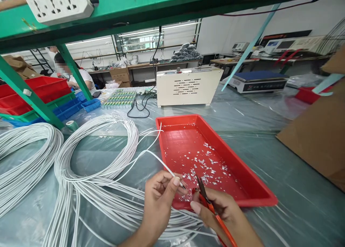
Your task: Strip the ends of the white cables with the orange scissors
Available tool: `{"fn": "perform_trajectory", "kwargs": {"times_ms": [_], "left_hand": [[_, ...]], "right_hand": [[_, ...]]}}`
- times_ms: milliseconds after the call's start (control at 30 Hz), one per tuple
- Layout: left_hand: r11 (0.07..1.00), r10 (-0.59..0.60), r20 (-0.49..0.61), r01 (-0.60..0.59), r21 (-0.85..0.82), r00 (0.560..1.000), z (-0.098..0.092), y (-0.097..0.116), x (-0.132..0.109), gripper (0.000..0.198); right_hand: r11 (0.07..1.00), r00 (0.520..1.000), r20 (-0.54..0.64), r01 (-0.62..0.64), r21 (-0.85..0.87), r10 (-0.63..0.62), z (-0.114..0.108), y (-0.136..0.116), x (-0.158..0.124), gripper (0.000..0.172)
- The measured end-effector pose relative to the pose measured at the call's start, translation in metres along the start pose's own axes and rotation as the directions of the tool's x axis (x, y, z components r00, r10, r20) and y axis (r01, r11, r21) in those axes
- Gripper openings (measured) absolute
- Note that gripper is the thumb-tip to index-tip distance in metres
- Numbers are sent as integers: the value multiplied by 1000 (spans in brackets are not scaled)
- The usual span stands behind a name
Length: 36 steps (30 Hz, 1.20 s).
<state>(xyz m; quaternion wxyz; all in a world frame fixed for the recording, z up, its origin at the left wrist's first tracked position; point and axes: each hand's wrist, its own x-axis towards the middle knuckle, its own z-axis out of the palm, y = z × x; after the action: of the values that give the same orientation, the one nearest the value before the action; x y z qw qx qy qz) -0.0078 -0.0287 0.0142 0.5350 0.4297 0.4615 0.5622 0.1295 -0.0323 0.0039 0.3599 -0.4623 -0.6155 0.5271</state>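
Note:
My left hand (159, 196) pinches the end of a thin white wire (159, 161) between thumb and fingers, its tip poking out over the near corner of a red tray (258, 189). My right hand (221, 211) grips small orange-handled snips (208, 204), blades pointing up toward the wire tip. The wire runs back to a large coil of white wires (88, 168) lying on the table to the left. Several small white and silver offcuts (207, 164) lie scattered in the tray.
A second white coil (24, 157) lies at far left. A cream metal box (188, 85) stands behind the tray, a brown cardboard sheet (318, 139) at right. Red, green and blue bins (40, 96) sit at back left, where another person is seated. A green shelf frame with a power strip (60, 3) hangs overhead.

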Motion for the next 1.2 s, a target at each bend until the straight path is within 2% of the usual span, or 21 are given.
{"fn": "perform_trajectory", "kwargs": {"times_ms": [200, 333, 467, 800, 1033, 1200], "left_hand": [[998, 43, 1, -43, 47, 999, 1, -6, -4, 13], [981, 90, -10, -86, 172, 996, 1, -11, -8, 10], [952, 139, -2, -133, 274, 990, 1, -12, -10, 10], [923, 201, 2, -191, 334, 980, 3, -10, -12, 9], [910, 327, 5, -316, 269, 945, 3, -15, -11, 11], [916, 312, -18, -296, 270, 950, 5, -14, -12, 9]], "right_hand": [[991, 980, -161, 108, -83, -120, 0, -3, -2, 18], [984, 964, -209, 147, -103, -166, 0, -4, -3, 9], [981, 959, -222, 155, -117, -178, -1, -3, -1, 7], [963, 941, -249, 182, -198, -229, 0, -2, 0, 8], [915, 891, -269, 291, -280, -366, 1, 6, 0, 3], [868, 869, -254, 313, -385, -425, 1, 5, 2, 9]]}}
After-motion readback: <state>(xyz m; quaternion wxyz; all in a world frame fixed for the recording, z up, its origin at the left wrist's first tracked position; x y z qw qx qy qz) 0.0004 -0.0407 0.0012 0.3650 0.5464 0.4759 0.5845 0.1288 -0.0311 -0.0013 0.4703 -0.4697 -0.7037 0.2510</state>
